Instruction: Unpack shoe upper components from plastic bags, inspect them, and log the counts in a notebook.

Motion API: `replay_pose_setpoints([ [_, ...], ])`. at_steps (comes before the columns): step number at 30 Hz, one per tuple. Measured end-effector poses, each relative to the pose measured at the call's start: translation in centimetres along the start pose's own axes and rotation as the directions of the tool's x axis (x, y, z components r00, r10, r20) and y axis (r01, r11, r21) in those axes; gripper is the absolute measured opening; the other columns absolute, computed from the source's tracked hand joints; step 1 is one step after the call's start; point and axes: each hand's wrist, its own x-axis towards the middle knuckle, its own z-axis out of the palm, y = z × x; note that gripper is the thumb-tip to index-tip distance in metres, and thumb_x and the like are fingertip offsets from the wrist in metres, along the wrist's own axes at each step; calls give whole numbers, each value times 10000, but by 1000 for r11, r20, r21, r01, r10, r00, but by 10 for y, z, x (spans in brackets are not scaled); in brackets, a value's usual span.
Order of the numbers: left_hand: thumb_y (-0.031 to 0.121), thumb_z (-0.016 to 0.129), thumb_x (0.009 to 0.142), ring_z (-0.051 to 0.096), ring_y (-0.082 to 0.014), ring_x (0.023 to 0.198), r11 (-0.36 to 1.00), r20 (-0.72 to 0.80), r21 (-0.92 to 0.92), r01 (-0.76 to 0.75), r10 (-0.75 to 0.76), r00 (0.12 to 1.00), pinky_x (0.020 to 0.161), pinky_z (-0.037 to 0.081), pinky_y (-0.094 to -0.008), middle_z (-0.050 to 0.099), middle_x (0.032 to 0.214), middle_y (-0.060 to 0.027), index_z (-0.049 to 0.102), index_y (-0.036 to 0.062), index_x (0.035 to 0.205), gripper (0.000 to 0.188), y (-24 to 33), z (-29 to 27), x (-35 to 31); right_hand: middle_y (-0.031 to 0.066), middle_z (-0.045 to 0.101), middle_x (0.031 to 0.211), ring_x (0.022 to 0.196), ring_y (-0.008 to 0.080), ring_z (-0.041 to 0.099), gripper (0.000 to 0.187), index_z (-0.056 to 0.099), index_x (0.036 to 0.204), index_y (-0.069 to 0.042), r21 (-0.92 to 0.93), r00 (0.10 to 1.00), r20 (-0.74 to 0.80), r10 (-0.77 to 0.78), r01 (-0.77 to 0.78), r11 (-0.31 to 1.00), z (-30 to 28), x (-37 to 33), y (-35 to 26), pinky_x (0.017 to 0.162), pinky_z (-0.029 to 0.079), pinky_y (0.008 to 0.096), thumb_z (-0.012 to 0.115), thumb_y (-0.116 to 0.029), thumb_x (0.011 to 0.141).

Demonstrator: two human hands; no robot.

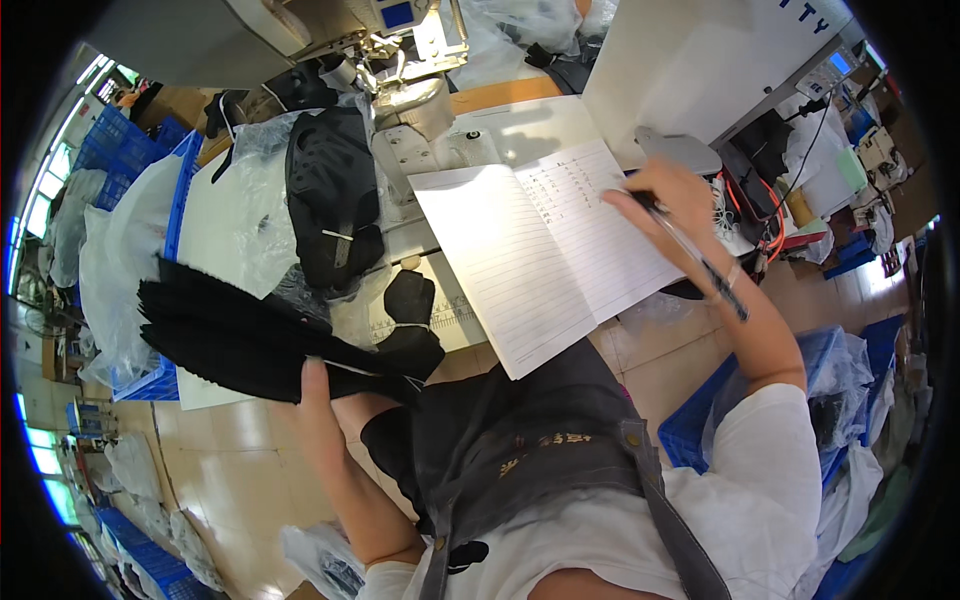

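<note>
While left hand (322, 400) grips black pieces (240, 335), right hand (672, 200) writes

Left hand (318, 395): fingers were hidden under the stack of black fabric pieces (245, 335).
Notebook (545, 250): handwriting was too small to read.
Sewing machine (300, 30): top was cut off by the upper edge.

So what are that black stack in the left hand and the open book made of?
The black stack in the left hand looks like matte fabric pieces: thin, fanned, floppy edges, though the exact cloth is unclear. The open notebook looks like plain ruled paper, matte white.
</note>
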Motion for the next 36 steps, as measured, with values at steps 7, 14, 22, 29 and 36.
replay_pose_setpoints([
  [7, 424, 571, 820, 375, -245, 1230, 891, 73, -429, -150, 200, 977, 1054, 266, -386, 448, 1256, -166, 265, -5, 1343, 743, -6, -13, -9, 116, 515, 820, 764, 306, 544, 189, 551, 748, -35, -488, 799, 298, 523, -343, 803, -46, -91, 49, 642, 446, 376, 693, -143, 687],
  [14, 299, 383, 814, 377, -337, 1226, 695, 5, -710, -116, 170, 985, 1063, 233, -446, 441, 1258, -225, 318, -91, 1289, 618, -4, -32, 6, 162, 548, 832, 764, 343, 562, 313, 582, 719, 15, -582, 697, 309, 647, -399, 708, -55, -98, 89, 657, 448, 413, 709, -268, 682],
  [22, 449, 393, 779, 389, -367, 1210, 565, 7, -808, -165, 290, 957, 1035, 266, -456, 410, 1275, -253, 284, -101, 1305, 769, 54, -60, 28, 147, 585, 866, 745, 320, 577, 216, 579, 859, -3, -501, 773, 293, 563, -378, 779, -53, -90, 61, 636, 452, 396, 650, -178, 752],
  [29, 609, 444, 734, 370, -378, 1214, 477, -45, -847, -236, 377, 925, 1032, 260, -471, 380, 1289, -266, 224, -109, 1327, 957, 82, -71, 29, 95, 529, 710, 588, 161, 504, 145, 597, 931, -4, 20, 914, 238, 328, -343, 939, -49, -22, -25, 528, 390, 264, 571, -29, 790],
  [36, 604, 620, 661, 21, -446, 1333, 472, 102, -844, -253, 606, 789, 1087, 54, -492, 10, 1405, -351, 28, -111, 1361, 1162, 79, -90, 14, 157, 577, 812, 691, 273, 574, 233, 570, 954, 19, 604, 847, 522, -98, -286, 744, 41, 98, -139, 644, 466, 356, 608, -143, 792],
])
